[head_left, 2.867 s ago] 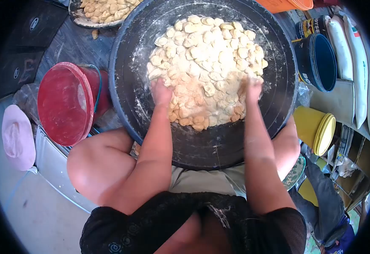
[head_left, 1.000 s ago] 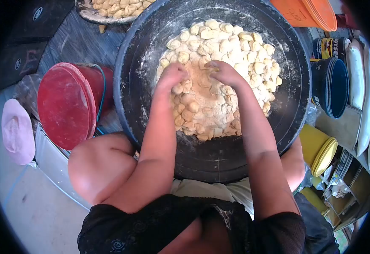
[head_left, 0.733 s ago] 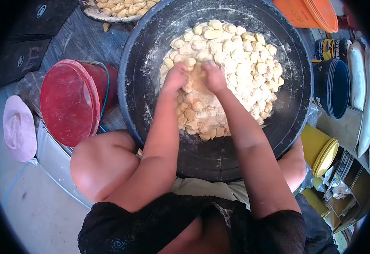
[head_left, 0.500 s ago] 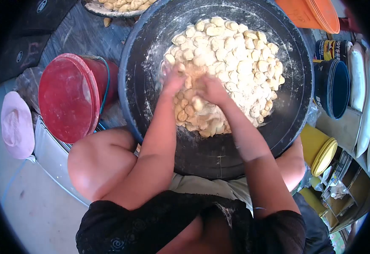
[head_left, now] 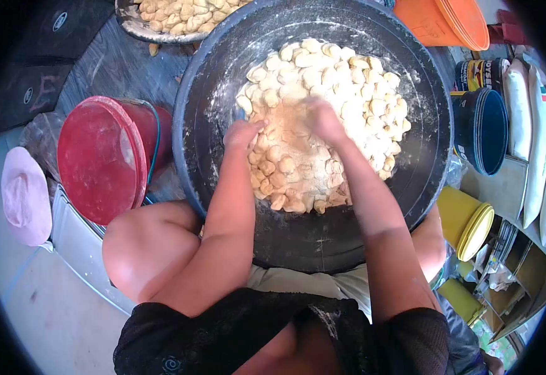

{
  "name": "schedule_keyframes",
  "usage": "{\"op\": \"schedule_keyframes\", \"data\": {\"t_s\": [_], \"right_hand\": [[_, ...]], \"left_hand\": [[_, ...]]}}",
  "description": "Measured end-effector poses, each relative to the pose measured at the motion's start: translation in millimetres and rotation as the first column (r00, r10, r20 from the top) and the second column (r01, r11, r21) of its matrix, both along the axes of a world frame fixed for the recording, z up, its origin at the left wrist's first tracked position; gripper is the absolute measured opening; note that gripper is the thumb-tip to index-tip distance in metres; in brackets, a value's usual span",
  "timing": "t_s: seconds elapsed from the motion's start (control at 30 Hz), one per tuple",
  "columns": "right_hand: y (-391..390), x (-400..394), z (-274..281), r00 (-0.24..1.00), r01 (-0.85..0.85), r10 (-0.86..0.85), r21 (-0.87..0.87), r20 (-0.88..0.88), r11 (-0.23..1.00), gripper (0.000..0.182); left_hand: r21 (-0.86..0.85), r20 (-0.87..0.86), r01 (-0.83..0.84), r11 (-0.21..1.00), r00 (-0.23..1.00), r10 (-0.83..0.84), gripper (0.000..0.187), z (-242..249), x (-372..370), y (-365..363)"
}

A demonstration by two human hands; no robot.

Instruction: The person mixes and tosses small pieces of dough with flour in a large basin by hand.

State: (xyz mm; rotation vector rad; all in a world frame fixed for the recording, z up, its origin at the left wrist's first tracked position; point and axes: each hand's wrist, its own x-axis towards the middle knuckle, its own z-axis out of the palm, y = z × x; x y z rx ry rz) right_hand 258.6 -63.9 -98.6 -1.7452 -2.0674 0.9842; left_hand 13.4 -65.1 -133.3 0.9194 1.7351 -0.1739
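A wide black basin (head_left: 188,169) stands in front of my crossed legs. In it lies a heap of pale, flour-dusted lumps (head_left: 373,100) that look like pieces of dough. My left hand (head_left: 243,132) is at the heap's left side, thumb stretched out over the lumps; its other fingers are mostly hidden. Near the middle of the heap, my right hand (head_left: 326,123) is smeared by motion, and I cannot make out its fingers. Between the hands is a browner, powdery patch (head_left: 288,119). The nearer lumps look more tan than the far ones.
Left of the basin are a red bucket (head_left: 101,159) and a pink hat (head_left: 26,197). A tray of similar lumps (head_left: 188,36) sits at the back. On the right stand an orange bucket (head_left: 439,22), a dark blue bucket (head_left: 482,131), a yellow bucket (head_left: 464,219) and white sacks (head_left: 539,150).
My hands have moved apart: the left slightly left and down, the right a little to the right. The brown patch between them shows more. The whole view has shifted slightly.
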Motion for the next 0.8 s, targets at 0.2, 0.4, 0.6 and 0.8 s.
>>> {"op": "schedule_keyframes", "data": {"t_s": [0.2, 0.4, 0.6, 0.8], "right_hand": [[53.2, 27.0, 10.9, 0.743, 0.411, -0.386, 0.083, 0.547, 0.908, 0.067], [70.6, 41.0, -10.1, 0.923, 0.180, -0.190, 0.059, 0.336, 0.982, 0.050], [74.5, 85.8, -28.6, 0.708, 0.474, -0.524, -0.231, -0.473, 0.850, 0.016], [2.9, 49.9, 52.9, 0.666, 0.286, -0.433, -0.328, -0.607, 0.900, 0.020]], "left_hand": [[0.047, 0.263, 0.370, 0.928, 0.892, -0.369, 0.067, 16.8, 10.1, 7.5], [0.287, 0.592, 0.045, 0.957, 0.777, -0.214, 0.030, 33.9, 35.7, 27.5], [0.404, 0.595, -0.277, 0.872, 0.803, -0.021, 0.031, 4.5, 53.5, 22.2], [-0.073, 0.732, -0.434, 0.898, 0.588, 0.344, 0.059, 26.2, 65.6, 14.4]]}}
